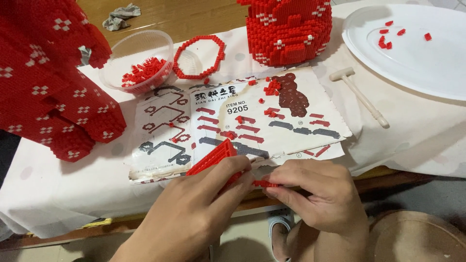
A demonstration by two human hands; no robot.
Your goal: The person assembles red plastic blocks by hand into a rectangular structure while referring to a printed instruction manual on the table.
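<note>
Fingers of the left hand (pixel 194 213) curl closed around a flat red brick panel (pixel 213 157), which tilts up from the grip over the near edge of the instruction sheet (pixel 272 111). Those of the right hand (pixel 320 194) pinch shut on a short red brick strip (pixel 264 184), its free end touching the lower edge of the panel right between the two hands.

To press such a strip on well, it seems wise to keep the panel braced against the left palm, line the studs up square first, and push evenly along the strip so nothing bends or pops loose.

Around them, on the white cloth (pixel 422 131), sit a clear bowl (pixel 138 53) of loose red bricks, an open eight-sided red ring (pixel 200 57), a tall red block model (pixel 289 29), a small pale hammer (pixel 359 94) and a white oval tray (pixel 412 68) with a few bricks. A large red built piece (pixel 53 82) with white flower marks fills the left side.

Hard to make out: the joint itself, covered by both thumbs; how long the strip is; the panel's lower half inside the left hand. The tall model and big piece are cut off at the frame edges.
</note>
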